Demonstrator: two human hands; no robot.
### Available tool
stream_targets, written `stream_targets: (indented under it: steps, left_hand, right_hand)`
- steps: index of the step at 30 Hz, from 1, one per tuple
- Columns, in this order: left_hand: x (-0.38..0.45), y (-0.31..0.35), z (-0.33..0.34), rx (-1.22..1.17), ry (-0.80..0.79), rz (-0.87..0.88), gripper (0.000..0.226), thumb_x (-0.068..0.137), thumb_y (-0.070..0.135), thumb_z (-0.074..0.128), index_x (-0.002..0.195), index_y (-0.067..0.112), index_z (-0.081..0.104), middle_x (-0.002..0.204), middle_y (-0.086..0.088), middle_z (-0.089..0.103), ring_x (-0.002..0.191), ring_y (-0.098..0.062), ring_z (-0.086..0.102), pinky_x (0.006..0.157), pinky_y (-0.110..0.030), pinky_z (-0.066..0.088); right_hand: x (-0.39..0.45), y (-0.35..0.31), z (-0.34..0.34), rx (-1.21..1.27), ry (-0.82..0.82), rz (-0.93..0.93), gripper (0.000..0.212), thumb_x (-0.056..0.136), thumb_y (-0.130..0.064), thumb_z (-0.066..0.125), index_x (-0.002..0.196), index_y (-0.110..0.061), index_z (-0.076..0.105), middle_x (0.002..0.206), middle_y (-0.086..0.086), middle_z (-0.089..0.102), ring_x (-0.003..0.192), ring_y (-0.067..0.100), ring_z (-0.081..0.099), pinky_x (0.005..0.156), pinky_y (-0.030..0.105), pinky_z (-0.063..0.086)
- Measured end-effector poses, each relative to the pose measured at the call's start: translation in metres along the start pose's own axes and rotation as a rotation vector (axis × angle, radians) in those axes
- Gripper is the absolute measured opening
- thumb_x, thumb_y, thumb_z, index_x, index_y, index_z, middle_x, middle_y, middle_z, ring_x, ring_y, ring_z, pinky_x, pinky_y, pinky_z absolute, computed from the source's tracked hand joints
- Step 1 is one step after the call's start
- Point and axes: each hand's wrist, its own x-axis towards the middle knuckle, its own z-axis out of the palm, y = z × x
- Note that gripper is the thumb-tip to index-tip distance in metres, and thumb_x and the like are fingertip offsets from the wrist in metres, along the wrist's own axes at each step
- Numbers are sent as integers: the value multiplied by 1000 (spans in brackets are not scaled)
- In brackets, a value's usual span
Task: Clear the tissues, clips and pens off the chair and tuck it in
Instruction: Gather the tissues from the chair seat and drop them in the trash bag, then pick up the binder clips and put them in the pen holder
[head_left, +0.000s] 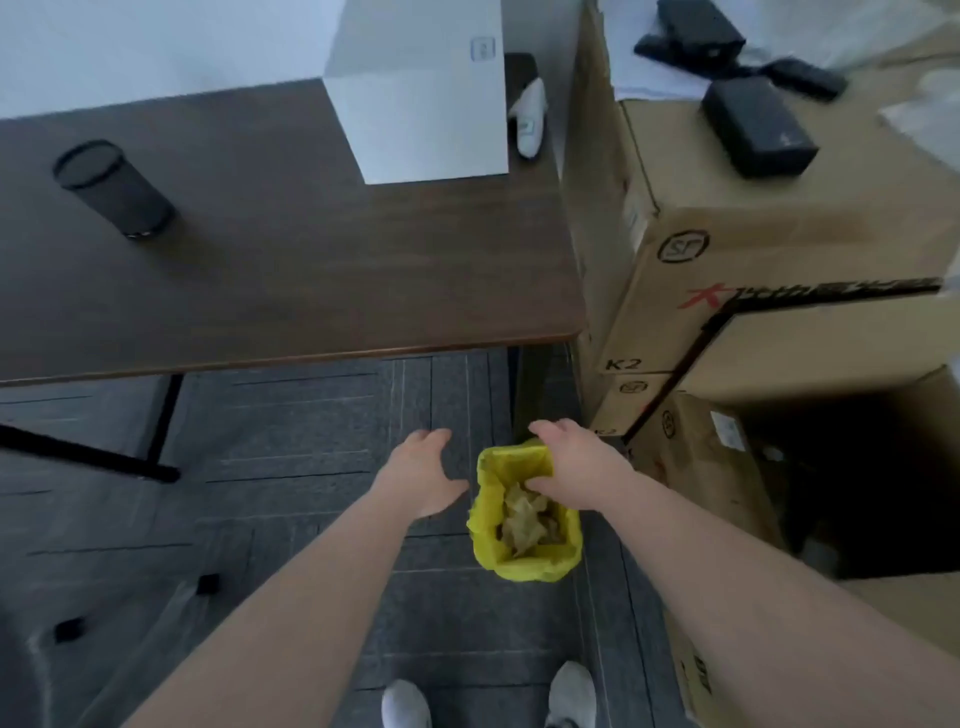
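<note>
1. Two hands: my right hand (576, 467) hangs over the small yellow-lined waste bin (524, 512), fingers loose, holding nothing visible.
2. My left hand (423, 475) is spread beside it, empty.
3. Crumpled tissues (524, 517) lie inside; I should release low. Chair barely visible.

Both bare forearms reach forward and down from the bottom of the view, angled toward each other. The left hand (423, 473) is open, palm down, fingers together and pointing forward, thumb spread out to the side; it holds nothing and touches nothing. The right hand (574, 465) lies just beside it, a little further right, also palm down, fingers extended forward and slightly curled, thumb tucked inward beneath the palm. Whether it grips anything cannot be told. The wrists are straight. Below, two feet in white shoes (571, 693) stand apart.
</note>
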Motion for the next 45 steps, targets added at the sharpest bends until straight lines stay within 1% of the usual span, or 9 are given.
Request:
stream_targets:
  steps: [6,13,18,23,29,32,36,41,45]
  left_hand:
    - [-76,-32,-46,-7,126,-57,74,85,41,59,147,27,20,156,-2,21,139,-29,29,108,-46,38]
    - [-188,-116,-70,-40,286,-138,74,86,41,58,148,28,19,157,-1,19,142,-27,25,111,-47,36]
    - [-294,-208,-48,-80,364,-228,72,87,41,57,147,26,19,155,-2,20,142,-28,22,111,-48,35]
    - [-395,-306,-15,-141,392,-390,71,87,42,54,147,29,18,157,-1,16,144,-28,18,110,-51,34]
    - [-482,-399,19,-259,420,-564,67,87,41,51,146,29,21,154,1,22,141,-27,22,108,-51,36]
    - [-505,-442,35,-297,415,-629,65,86,42,53,144,30,26,148,1,31,137,-26,28,105,-52,39]
    - [-521,-498,47,-334,414,-706,64,85,40,53,143,27,28,146,-1,35,136,-26,31,104,-52,40]
    - [-512,-573,45,-328,372,-749,61,88,40,52,143,27,29,148,-1,34,136,-27,32,105,-51,39]
    - [-488,-634,40,-328,321,-771,58,90,40,49,143,26,29,147,-1,33,133,-27,34,103,-49,42]
  right_hand:
    - [-48,-83,-28,-105,38,-130,76,85,-44,63,147,-24,25,142,9,40,127,30,44,99,48,46]
    - [-112,-192,-8,-204,92,-264,74,85,-44,63,147,-26,25,144,7,40,128,30,46,99,48,47]
    - [-166,-281,45,-268,88,-362,73,86,-44,63,146,-29,24,141,5,42,124,29,48,97,48,47]
    - [-215,-380,112,-353,37,-512,73,88,-43,60,147,-29,20,146,4,37,126,28,46,97,47,47]
    - [-244,-475,186,-444,-24,-659,71,89,-43,59,147,-31,20,147,5,37,131,29,42,99,50,46]
    - [-244,-512,221,-473,-61,-707,65,91,-39,56,145,-30,22,144,6,40,130,29,41,98,51,46]
    - [-232,-555,269,-516,-123,-735,62,93,-35,53,146,-31,21,144,5,40,128,29,42,97,50,47]
    - [-194,-608,319,-541,-191,-751,61,93,-33,52,146,-28,23,145,7,39,129,31,41,98,50,46]
    - [-150,-654,352,-547,-235,-723,58,94,-33,51,145,-27,25,143,7,40,123,31,47,93,48,49]
